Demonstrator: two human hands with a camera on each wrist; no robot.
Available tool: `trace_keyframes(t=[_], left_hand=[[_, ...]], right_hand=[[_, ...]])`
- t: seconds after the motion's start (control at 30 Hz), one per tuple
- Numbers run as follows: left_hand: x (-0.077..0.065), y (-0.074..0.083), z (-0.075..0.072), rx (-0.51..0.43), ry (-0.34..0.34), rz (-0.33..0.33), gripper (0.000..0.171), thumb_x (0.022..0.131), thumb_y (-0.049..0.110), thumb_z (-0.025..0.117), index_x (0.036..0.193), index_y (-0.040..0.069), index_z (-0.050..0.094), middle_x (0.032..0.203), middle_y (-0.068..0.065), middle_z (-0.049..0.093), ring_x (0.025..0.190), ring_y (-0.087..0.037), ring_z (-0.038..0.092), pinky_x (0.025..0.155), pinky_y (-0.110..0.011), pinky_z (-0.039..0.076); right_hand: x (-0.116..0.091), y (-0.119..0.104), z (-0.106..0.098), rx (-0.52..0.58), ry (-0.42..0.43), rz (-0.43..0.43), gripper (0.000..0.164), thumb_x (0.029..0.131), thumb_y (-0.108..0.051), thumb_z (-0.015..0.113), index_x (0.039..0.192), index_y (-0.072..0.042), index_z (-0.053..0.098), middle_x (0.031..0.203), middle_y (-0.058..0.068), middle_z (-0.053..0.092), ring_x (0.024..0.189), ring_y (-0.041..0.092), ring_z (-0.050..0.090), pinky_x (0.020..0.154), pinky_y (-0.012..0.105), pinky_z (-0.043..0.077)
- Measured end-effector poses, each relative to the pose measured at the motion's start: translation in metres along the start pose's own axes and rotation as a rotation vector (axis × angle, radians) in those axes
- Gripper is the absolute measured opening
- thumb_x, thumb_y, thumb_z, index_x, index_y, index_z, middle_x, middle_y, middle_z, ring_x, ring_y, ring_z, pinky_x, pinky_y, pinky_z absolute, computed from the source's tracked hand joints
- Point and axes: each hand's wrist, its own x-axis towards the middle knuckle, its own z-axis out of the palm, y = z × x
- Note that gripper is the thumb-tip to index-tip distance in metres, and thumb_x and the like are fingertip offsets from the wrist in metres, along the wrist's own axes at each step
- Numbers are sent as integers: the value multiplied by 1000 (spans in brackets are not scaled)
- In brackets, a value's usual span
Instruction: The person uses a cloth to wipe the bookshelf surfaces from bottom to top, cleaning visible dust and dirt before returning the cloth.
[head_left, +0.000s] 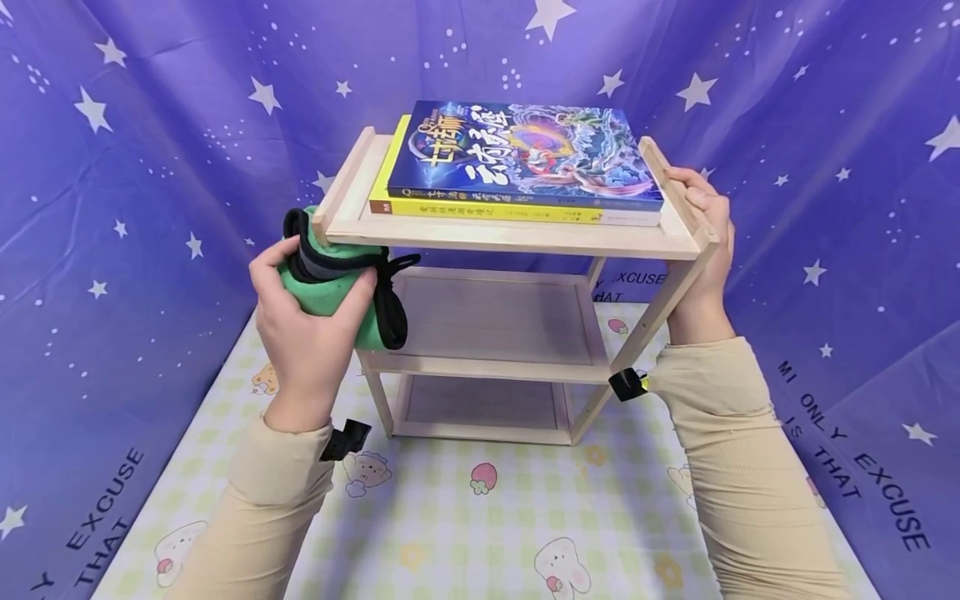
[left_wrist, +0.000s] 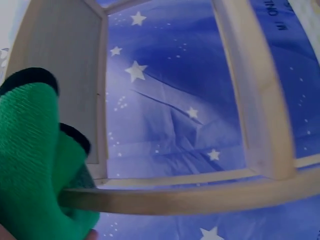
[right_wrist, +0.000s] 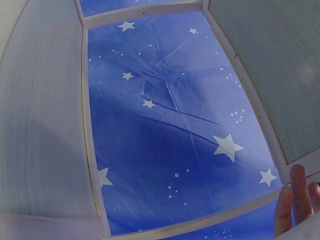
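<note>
While your left hand (head_left: 305, 337) grips the green cloth (head_left: 330, 292), thumb and fingers curled round it, the cloth lies at one o'clock from that hand, bunched against the near corner of the wooden shelf (head_left: 510, 239) at its nine o'clock end. The shelf's long axis runs nine to three. Your left hand is nearer; from your right hand (head_left: 703, 242), whose bent fingers hold the three o'clock end, the cloth sits well apart, at about nine o'clock

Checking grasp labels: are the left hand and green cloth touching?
Touching: the head view shows the left hand gripping the green cloth, its thumb pressed against the fabric.
</note>
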Motion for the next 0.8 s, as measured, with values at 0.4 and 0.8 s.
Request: trace_keyframes(t=[0.4,0.8], left_hand=[[10,6,7,-137,-13,-45,64,76,19,83,134,13,56,129,4,62,114,-7,57,99,-26,41],[11,-1,9,-215,-23,-53,52,79,7,75,129,8,59,123,-1,67,103,-7,59,87,-23,46]], right_hand=[[1,1,2,46,19,-3,42,97,-9,31,94,-5,73,124,16,58,106,19,55,84,21,48],[1,0,2,47,21,-1,42,97,-10,31,96,-4,72,125,18,57,106,20,55,84,22,49]])
